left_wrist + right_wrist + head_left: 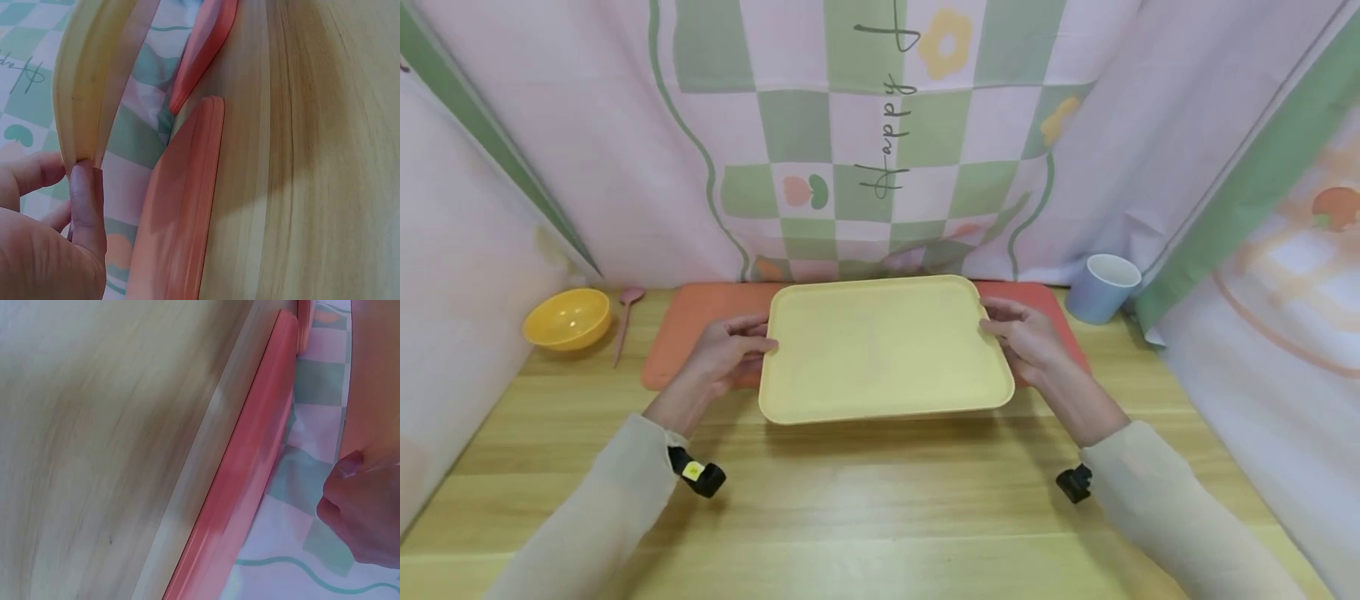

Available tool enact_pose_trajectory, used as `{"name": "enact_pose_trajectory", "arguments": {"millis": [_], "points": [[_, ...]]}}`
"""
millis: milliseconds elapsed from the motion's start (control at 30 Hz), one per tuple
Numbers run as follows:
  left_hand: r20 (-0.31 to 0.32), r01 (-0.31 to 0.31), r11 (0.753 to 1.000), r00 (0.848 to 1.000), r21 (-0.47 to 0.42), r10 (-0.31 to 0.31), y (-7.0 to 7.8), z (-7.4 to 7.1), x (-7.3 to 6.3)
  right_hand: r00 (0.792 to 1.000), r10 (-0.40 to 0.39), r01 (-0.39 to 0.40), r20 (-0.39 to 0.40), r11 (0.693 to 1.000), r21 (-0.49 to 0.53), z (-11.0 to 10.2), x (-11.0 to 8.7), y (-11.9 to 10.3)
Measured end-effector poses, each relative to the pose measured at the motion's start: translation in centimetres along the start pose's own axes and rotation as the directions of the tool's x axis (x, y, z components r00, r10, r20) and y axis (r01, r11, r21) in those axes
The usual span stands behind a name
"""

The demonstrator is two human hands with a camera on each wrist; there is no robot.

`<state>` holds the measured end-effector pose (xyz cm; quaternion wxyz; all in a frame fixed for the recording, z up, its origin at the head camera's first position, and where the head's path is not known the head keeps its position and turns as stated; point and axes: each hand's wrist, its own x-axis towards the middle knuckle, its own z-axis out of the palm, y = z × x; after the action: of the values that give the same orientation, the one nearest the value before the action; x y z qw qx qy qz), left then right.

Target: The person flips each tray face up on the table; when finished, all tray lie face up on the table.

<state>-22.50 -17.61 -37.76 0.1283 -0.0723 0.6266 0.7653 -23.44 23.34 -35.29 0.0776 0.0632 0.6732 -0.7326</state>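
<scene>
A pale yellow rectangular tray (887,350) hangs above the table in the head view, its face tipped toward me. My left hand (727,354) pinches its left edge, thumb on the near side and fingers behind, as the left wrist view also shows. On the opposite side my right hand (1026,337) grips the right edge; in the right wrist view some of its fingers are hidden. Behind and below lie an orange tray (673,333) on the left and a red tray (1037,292) on the right, both partly covered by the yellow one.
At the back left of the wooden table (865,517) stand a yellow bowl (568,321) and a pink spoon (623,325). A blue-purple cup (1101,290) stands at the back right. Patterned cloth (865,125) hangs behind the table and along both sides.
</scene>
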Motion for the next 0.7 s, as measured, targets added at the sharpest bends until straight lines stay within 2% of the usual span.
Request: {"name": "enact_pose_trajectory", "arguments": {"millis": [167, 367, 533, 700], "points": [[0.023, 0.013, 0.998, 1.000, 0.066, -0.015, -0.1, -0.3, 0.1, 0.999, -0.004, 0.006, 0.037, 0.999, -0.050, -0.4, 0.4, 0.1], [0.051, 0.023, 0.986, 0.998, 0.166, -0.032, 0.0, -0.1, 0.0, 0.993, 0.043, -0.031, 0.108, 0.993, -0.113, -1.2, 0.8, 0.2], [0.087, 0.021, 0.966, 0.995, 0.256, -0.045, 0.2, 0.0, -0.2, 0.991, 0.072, -0.056, 0.114, 0.989, -0.140, -1.6, 0.9, 0.0], [0.111, 0.022, 0.956, 0.992, 0.292, -0.057, 0.3, -0.3, -0.3, 0.987, 0.084, -0.059, 0.138, 0.982, -0.182, -1.8, 0.9, -0.1]]}}
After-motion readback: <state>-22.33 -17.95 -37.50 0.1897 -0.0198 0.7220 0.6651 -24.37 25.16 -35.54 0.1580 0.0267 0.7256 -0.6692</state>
